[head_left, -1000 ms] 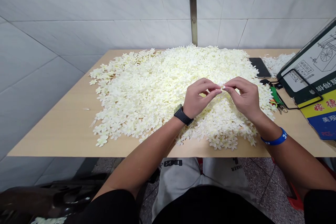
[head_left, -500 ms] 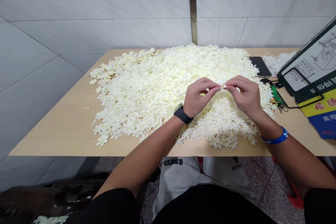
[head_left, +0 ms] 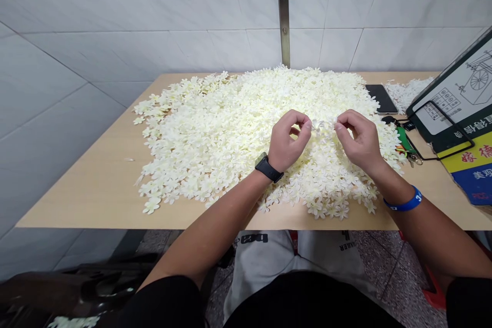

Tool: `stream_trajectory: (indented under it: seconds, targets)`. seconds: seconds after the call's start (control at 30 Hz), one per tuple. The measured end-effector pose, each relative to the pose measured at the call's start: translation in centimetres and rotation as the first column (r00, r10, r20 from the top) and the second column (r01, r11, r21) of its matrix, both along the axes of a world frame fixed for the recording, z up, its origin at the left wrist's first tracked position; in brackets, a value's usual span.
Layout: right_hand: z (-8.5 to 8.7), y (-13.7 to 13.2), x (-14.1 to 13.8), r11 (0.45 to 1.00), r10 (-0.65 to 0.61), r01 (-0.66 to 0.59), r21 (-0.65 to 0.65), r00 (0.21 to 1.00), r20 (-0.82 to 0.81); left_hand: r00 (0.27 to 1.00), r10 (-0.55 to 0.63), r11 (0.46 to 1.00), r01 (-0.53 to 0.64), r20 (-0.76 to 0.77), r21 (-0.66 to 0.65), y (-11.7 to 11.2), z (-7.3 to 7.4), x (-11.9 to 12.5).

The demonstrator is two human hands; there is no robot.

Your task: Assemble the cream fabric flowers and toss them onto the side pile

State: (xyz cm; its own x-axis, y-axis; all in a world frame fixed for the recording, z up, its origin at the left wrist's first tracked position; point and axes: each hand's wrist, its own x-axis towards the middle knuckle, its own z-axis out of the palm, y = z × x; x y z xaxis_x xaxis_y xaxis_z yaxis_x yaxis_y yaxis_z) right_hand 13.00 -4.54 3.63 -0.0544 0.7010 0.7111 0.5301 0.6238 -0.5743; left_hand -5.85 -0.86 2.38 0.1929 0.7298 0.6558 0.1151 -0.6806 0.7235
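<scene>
A broad heap of white artificial flowers [head_left: 215, 138] with pale yellow centres covers the middle of the table. Above its right part, my left hand [head_left: 290, 139] is closed in a pinch of thumb and forefinger, with a small white artificial flower [head_left: 318, 125], partly blurred, at its fingertips. A short gap away, my right hand [head_left: 359, 139] is also pinched. Something tiny and whitish shows at its fingertips, too small to name.
At the right, a phone [head_left: 380, 98] lies by a pile of thin white scraps [head_left: 409, 91]. A printed box [head_left: 453, 97] with a black wire stand [head_left: 457, 151] and a green lanyard [head_left: 403, 139] are nearby. A tiled wall [head_left: 115, 51] borders the table [head_left: 88, 189].
My hands were together, fingertips meeting at a small white flower. Now they are apart: my left hand has drawn left, and a gap separates the two pinches.
</scene>
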Motion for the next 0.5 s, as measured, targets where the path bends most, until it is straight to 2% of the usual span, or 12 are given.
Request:
stream_trajectory:
  seconds: [0.2, 0.27, 0.37, 0.43, 0.5]
  targets:
    - [0.0, 0.2, 0.2, 0.982, -0.184, 0.185, -0.021, 0.982, 0.041, 0.999, -0.037, 0.999, 0.037, -0.004, -0.025, 0.3, -0.6, 0.2]
    - [0.0, 0.2, 0.2, 0.982, -0.185, 0.186, -0.036, 0.982, 0.029, 0.999, -0.035, 0.999, 0.034, -0.013, -0.017, 0.3, -0.6, 0.2]
    - [-0.1, 0.0, -0.1, 0.996, -0.022, 0.02, -0.085, 0.999, -0.027, 0.999, -0.033, 0.999, 0.033, -0.044, 0.012, 0.1, -0.5, 0.2]
    - [-0.2, -0.2, -0.5, 0.984, 0.119, -0.124, -0.132, 0.992, -0.045, 0.997, -0.037, 0.998, 0.04, -0.063, 0.041, 0.0, -0.4, 0.2]
    - [-0.4, -0.4, -0.9, 0.966, 0.196, -0.201, -0.161, 0.979, -0.049, 0.996, -0.046, 0.997, 0.05, -0.07, 0.055, -0.1, -0.4, 0.3]
